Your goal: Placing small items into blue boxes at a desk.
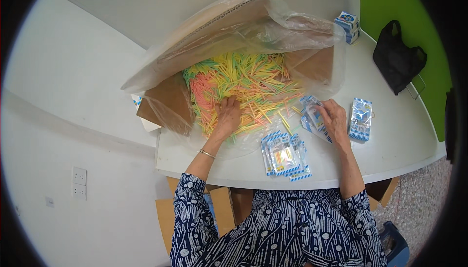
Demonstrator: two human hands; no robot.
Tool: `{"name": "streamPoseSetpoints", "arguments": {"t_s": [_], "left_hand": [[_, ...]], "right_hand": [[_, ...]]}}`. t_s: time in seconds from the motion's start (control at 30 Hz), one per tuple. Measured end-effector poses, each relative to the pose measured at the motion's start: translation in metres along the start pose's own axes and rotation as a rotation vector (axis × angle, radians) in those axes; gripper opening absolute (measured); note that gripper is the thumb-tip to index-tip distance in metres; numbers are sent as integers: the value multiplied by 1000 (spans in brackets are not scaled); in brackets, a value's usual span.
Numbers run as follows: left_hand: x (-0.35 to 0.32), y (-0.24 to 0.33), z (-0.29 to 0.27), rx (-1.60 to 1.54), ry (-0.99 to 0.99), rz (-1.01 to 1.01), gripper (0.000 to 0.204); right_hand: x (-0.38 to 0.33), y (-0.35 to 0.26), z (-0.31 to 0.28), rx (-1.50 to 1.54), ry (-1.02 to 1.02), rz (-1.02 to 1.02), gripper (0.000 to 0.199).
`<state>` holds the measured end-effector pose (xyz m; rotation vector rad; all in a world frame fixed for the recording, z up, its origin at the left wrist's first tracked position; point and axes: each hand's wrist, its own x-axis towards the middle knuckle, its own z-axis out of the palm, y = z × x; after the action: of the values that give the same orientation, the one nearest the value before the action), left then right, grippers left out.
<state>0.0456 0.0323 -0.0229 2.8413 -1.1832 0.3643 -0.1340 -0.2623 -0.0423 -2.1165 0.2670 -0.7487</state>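
Observation:
My left hand (228, 117) reaches into a large heap of thin pink, yellow and green sticks (248, 79). Its fingers bend down around some of them, the tips partly hidden in the heap. My right hand (334, 121) pinches a clear plastic pouch with blue-and-white striped ends (314, 116) at the heap's right side. Beneath that hand lie more such pouches, partly covered. Between my hands, nearer to me, rests a loose stack of filled pouches (283, 157), sticks showing through the top one's window.
The heap lies in a cardboard box (319, 66) on its side, lined with clear plastic (287, 28). Another pouch stack (360, 119) sits right of my right hand. Farther back are small striped boxes (347, 26) and a black bag (399, 57). The white table (390, 155) has a curved edge.

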Motion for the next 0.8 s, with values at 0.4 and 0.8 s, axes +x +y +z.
{"name": "streamPoseSetpoints", "arguments": {"t_s": [0.4, 0.8], "left_hand": [[37, 27, -50, -1550, 10, -600, 18], [43, 51, -7, -2625, -206, -770, 23]], "right_hand": [[7, -32, 22, 989, -105, 507, 24], [29, -54, 81, 1371, -126, 844, 17]]}}
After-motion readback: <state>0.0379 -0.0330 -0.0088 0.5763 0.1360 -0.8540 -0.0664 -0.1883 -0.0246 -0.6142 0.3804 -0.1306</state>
